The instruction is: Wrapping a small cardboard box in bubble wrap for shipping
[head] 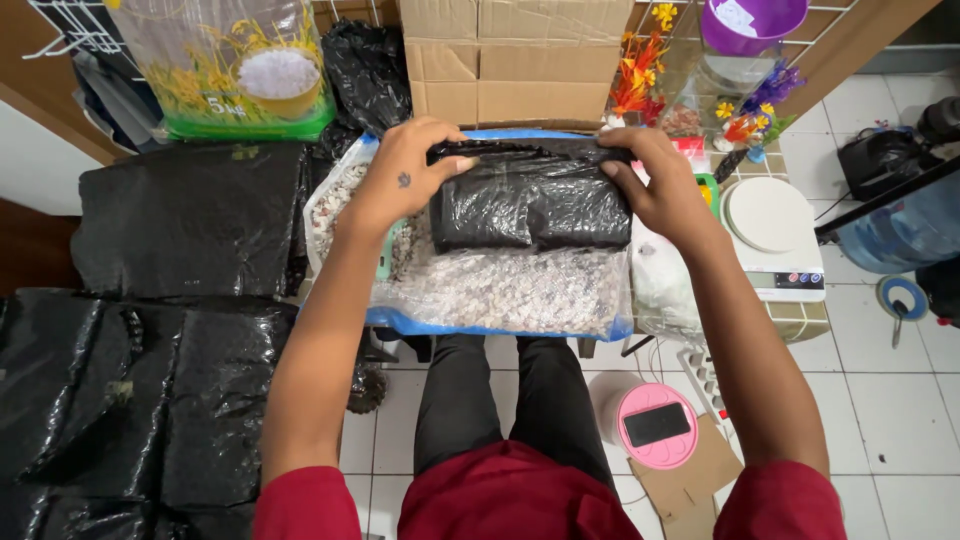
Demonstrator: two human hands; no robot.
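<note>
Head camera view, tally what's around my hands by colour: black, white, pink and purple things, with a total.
Black: 1, black plastic packet held by left hand and right hand
White: 1, kitchen scale
Pink: 1, round pink container
Purple: 1, purple tub
Total: 4

2 hands (400, 180) (655, 185), 1 black pkg (530, 200), 1 cardboard box (515, 60), 1 scale (770, 235), 1 pink stool (657, 425)

A single head-worn camera looks steeply down from close above the person's own lap, facing forward over both forearms to the low surface (500, 325) and the cardboard box (515, 60) beyond, white floor tiles (900, 420) at right
</note>
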